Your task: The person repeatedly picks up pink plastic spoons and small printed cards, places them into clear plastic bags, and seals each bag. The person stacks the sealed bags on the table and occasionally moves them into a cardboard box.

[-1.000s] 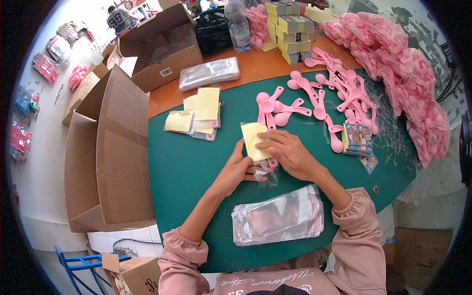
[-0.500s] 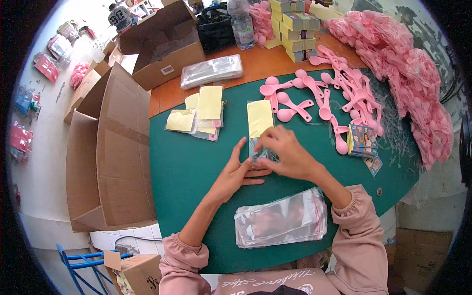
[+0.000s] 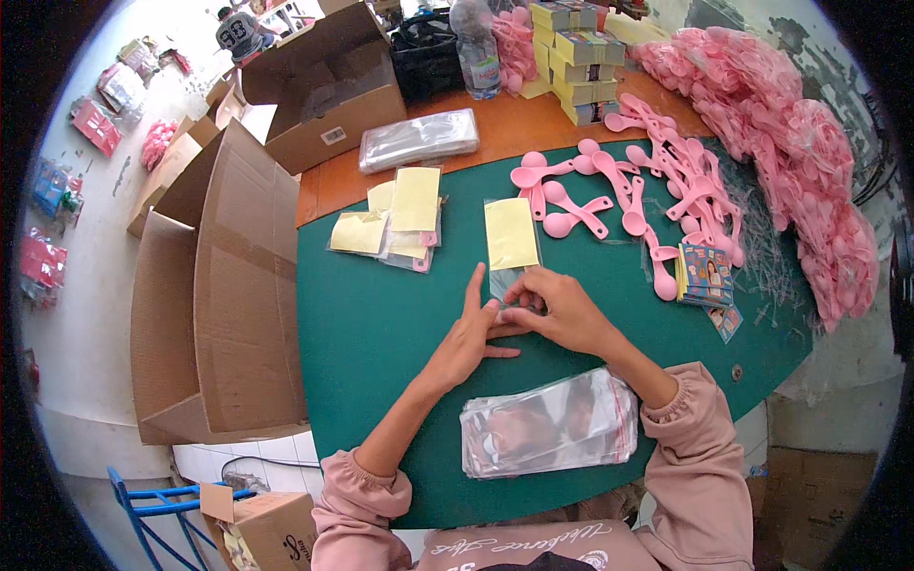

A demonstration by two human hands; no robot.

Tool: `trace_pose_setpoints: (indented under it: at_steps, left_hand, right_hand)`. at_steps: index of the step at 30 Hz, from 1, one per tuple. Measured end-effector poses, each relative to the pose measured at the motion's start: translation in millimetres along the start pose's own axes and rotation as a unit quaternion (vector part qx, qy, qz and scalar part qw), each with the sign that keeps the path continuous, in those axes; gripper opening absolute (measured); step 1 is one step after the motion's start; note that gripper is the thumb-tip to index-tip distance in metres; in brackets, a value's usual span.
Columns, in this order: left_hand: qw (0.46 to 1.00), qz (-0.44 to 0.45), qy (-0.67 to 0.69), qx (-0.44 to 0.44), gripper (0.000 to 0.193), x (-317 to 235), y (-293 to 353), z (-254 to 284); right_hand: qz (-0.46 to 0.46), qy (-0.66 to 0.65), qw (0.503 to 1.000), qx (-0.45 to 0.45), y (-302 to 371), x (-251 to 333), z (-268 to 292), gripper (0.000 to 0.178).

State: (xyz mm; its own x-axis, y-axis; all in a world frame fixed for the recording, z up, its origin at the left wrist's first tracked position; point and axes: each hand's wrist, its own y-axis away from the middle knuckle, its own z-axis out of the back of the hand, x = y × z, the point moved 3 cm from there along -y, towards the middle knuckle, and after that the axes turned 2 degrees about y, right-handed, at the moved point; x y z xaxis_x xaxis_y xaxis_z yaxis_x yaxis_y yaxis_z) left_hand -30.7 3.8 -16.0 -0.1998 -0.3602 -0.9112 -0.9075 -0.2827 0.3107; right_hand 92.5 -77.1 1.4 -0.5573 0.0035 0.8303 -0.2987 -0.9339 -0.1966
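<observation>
A clear plastic bag (image 3: 502, 283) with a yellow card (image 3: 511, 233) in its far half lies on the green table mat. My right hand (image 3: 564, 312) is closed over its near end, thumb and fingers pinched together on the plastic. From the left, my left hand (image 3: 465, 344) holds that same end, with its thumb tip close to the right thumb. The left index finger points away along the bag's left edge, and its other fingers stretch to the right below. My hands hide the bag's near edge.
Filled bags with yellow cards (image 3: 415, 200) lie left; empty clear bags (image 3: 547, 425) are stacked nearest me. Pink spoons (image 3: 633, 217) and a small card stack (image 3: 705, 274) lie right, beside bagged spoons (image 3: 804, 152). An open cardboard box (image 3: 243, 295) stands along the left edge.
My right hand has drawn slightly toward me at the bag's near end, and its fingers have curled in. The whole view has shifted a little.
</observation>
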Motion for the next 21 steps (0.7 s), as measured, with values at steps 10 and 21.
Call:
trace_pose_setpoints:
  at_steps: [10,21]
  left_hand:
    - [0.996,-0.034,-0.069,0.04,0.063,-3,1,1]
    - [0.998,0.032,0.053,-0.01,0.055,-6,-3,1]
  right_hand:
    - [0.064,0.098,0.992,0.053,4,10,-1,0.016]
    - [0.151,0.146,0.974,0.09,10,22,-6,0.011]
